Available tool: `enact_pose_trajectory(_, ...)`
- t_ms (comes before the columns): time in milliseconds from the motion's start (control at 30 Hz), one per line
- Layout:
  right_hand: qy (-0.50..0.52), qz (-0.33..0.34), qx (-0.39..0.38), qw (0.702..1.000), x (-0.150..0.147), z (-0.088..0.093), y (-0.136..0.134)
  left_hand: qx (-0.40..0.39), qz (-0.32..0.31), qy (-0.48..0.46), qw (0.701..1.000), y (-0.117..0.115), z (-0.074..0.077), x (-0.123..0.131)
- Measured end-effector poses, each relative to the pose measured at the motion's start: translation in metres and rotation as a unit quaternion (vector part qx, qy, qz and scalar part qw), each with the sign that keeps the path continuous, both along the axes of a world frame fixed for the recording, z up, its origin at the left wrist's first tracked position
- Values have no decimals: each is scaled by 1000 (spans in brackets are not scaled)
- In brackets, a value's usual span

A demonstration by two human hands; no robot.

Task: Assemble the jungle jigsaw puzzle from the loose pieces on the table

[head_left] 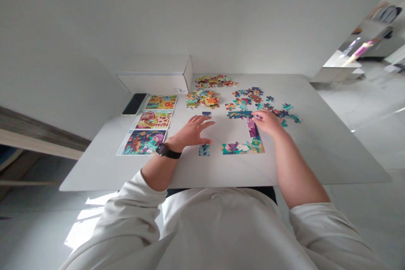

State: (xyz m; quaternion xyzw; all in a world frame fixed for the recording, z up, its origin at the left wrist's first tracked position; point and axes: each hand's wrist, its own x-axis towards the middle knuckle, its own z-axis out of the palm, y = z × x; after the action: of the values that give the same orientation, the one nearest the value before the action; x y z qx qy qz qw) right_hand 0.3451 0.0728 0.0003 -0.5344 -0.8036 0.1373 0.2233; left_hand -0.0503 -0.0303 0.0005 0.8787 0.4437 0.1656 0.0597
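Now left hand (pixel 190 133) spread, grip apart; right hand (pixel 267 121) touching crosswise jigsaw strip (pixel 240 114), grip unclear.

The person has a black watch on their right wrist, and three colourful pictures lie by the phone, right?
Not quite! The black watch is on the left wrist, not the right one, as the head view shows. The rest is right: the three colourful pictures do lie by the phone.
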Motion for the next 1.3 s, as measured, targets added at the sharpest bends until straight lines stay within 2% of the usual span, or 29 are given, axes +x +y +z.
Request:
enact_pose_trajectory(233, 4, -18, -11, 1000, -3, 3, -4, -74, 12, 57, 996, -8, -3, 4)
enact_pose_trajectory(733, 4, -21, -13, 1000, -3, 2, -4, -43, 6, 37, 998, -8, 0, 13)
enact_pose_trajectory(933, -1, -8, -7, 1000, -8, 5, -7, 14, 66, -6, 998, -2, -2, 10)
enact_pose_trajectory(1133, -5, 31, -4, 999, -26, 7, -15, 48, 140, 5, 989, 6, -12, -1)
enact_pose_trajectory(1300, 4, 64, -17, 998, -35, 4, -21, 66, 170, 24, 983, 5, -16, 12)
